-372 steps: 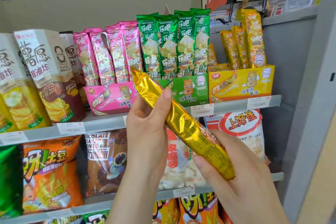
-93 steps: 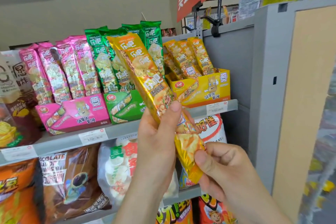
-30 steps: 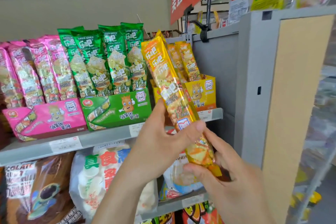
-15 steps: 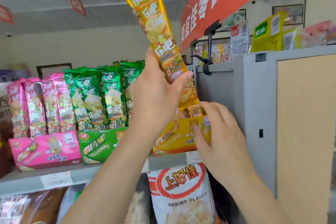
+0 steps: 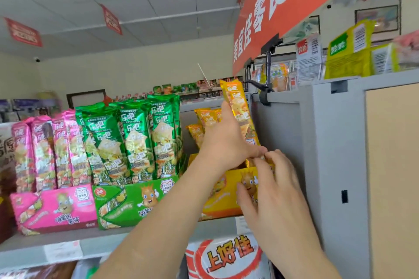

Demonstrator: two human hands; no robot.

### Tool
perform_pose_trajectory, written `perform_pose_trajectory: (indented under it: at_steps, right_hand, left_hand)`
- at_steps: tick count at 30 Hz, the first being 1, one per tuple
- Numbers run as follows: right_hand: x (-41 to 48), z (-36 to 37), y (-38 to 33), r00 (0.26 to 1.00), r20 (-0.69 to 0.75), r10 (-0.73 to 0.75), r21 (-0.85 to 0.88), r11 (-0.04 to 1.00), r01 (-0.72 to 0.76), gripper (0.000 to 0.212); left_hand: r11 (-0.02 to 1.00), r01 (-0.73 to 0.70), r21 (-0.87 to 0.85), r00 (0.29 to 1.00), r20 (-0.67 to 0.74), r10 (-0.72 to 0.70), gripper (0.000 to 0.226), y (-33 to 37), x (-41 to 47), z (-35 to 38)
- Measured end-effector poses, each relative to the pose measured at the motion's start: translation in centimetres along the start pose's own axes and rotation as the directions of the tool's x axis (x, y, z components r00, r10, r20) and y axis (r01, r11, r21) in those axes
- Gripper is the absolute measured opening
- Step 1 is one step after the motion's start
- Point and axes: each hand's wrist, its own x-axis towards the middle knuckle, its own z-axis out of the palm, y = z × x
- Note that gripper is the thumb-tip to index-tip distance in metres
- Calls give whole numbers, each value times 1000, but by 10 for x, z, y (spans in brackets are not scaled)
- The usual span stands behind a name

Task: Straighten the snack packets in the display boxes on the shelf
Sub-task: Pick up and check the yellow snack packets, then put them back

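Yellow packet (image 5: 237,106) has come down from up high; its bottom now dips into the box (image 5: 222,197) (nearly home). The left hand (image 5: 226,145) grips it, and the right hand (image 5: 272,190) holds the box rim.

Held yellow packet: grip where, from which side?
Yellow packet: likely lower half, pinched across the narrow width from the left, as the left hand does. It stands tall, near upright; grey side panel close on its right.
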Motion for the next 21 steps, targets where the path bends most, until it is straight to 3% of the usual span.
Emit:
perform_pose_trajectory:
  at_steps: [4,9,11,13,15,21]
  right_hand:
    - [-3,1,2,1000,-17,-6,15,1000,6,41]
    - [-2,4,1,997,-55,53,42,998,-51,32]
    - [-1,4,-1,993,-72,91,69,994,-86,34]
    - [-1,3,-1,992,-99,84,61,995,-78,41]
    - [-2,4,1,991,-123,50,30,998,-46,46]
    - [-8,12,8,967,-256,12,132,991,23,38]
  left_hand:
    - [997,-14,74,999,45,11,129,0,0,7]
    - [999,-47,-19,999,11,48,119,-1,-12,3]
    - [986,-133,103,991,6,133,97,-3,-22,-5]
    - [928,-249,278,963,-29,267,58,-9,-37,-10]
    - [897,-310,315,942,-22,334,41,-18,-55,-12]
    - [849,-417,326,905,66,419,53,-34,-80,-5]
